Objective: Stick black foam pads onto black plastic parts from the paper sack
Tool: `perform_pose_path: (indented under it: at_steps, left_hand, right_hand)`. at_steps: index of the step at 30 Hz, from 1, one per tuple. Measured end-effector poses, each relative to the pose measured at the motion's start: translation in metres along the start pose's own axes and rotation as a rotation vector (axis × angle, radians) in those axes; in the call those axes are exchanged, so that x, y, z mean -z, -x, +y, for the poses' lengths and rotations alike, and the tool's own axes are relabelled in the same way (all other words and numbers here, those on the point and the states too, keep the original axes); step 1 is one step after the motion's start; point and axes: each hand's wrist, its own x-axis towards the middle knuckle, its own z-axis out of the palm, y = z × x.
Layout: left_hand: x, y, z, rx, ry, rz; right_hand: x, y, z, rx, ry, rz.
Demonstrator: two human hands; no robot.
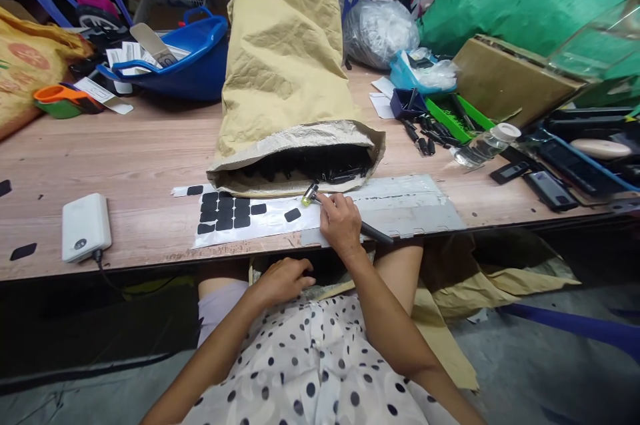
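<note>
My right hand (341,219) is wrapped around a small hammer (376,233) with a dark handle, a metal head and a yellowish tip. The hammer head rests close to the table, just in front of the open mouth of a tan paper sack (287,71) filled with black pieces. Beneath it lies a white sheet (273,223) bearing rows of black rounded stickers (225,211), beside a grey strip (417,205). Over my lap, my left hand (284,280) has its fingers loosely apart, holding nothing visible, at the mouth of another bag (327,288) below the table edge.
On the left stand a white power bank (86,228) with a cable and a blue basin (175,68) of papers. To the right are a green tray (457,117), loose black parts (427,135), a clear bottle (487,145) and a cardboard box (515,81).
</note>
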Motion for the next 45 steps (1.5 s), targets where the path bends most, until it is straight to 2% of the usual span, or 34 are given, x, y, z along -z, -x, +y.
perform_pose_path:
  at_steps: [2, 3, 4, 7, 8, 10, 11, 13, 16, 19, 22, 25, 28, 31, 35, 39, 45]
  left_hand:
    - [0.016, -0.001, 0.011, -0.152, 0.187, 0.049]
    - [0.025, -0.004, 0.016, -0.181, 0.248, 0.144]
    - [0.036, -0.011, 0.019, -0.169, 0.274, 0.295]
    - [0.069, -0.040, 0.017, 0.054, 0.167, 0.880]
    - [0.080, -0.051, 0.013, 0.131, 0.111, 1.024]
    - [0.098, -0.071, 0.005, 0.286, 0.038, 1.170]
    - [0.105, -0.079, 0.001, 0.358, 0.022, 1.187]
    - [0.115, -0.090, -0.005, 0.475, 0.020, 1.144]
    - [0.119, -0.094, -0.012, 0.538, 0.020, 1.067]
    - [0.115, -0.087, -0.016, 0.461, -0.016, 1.113]
    - [0.104, -0.072, -0.018, 0.277, -0.057, 1.167]
    - [0.090, -0.056, -0.022, 0.100, -0.059, 1.130]
    - [0.076, -0.048, -0.029, -0.004, -0.025, 1.066]
    - [0.067, -0.048, -0.038, -0.030, -0.005, 1.032]
    - [0.065, -0.051, -0.042, -0.020, -0.049, 1.001]
    - [0.068, -0.048, -0.037, -0.011, -0.096, 0.914]
    - [0.069, -0.041, -0.029, -0.056, -0.106, 0.764]
  right_hand:
    - [0.000, 0.000, 0.000, -0.001, 0.003, -0.005]
    - [0.000, 0.000, 0.000, -0.002, 0.004, -0.006]
    - [0.001, 0.000, 0.000, -0.004, 0.004, -0.006]
    - [0.000, 0.000, -0.001, -0.006, -0.004, 0.003]
    - [0.000, -0.001, -0.001, -0.006, -0.008, 0.009]
    - [0.000, -0.001, -0.001, -0.007, -0.015, 0.017]
    - [0.000, -0.001, -0.002, -0.009, -0.017, 0.016]
    - [0.000, -0.002, -0.002, -0.015, -0.018, 0.003]
    - [0.000, -0.002, -0.003, -0.026, -0.020, -0.023]
    - [0.000, -0.002, -0.005, -0.054, -0.014, -0.022]
    - [0.000, 0.000, -0.008, -0.138, 0.026, 0.015]
    - [0.001, 0.001, -0.010, -0.215, 0.060, 0.030]
    - [0.001, -0.001, -0.009, -0.237, 0.056, 0.006]
    - [0.003, -0.003, -0.007, -0.233, 0.027, -0.029]
    - [0.010, -0.001, -0.005, -0.213, -0.002, -0.037]
    - [0.023, 0.006, -0.005, -0.183, -0.053, -0.027]
    - [0.040, 0.008, -0.008, -0.197, -0.215, -0.122]
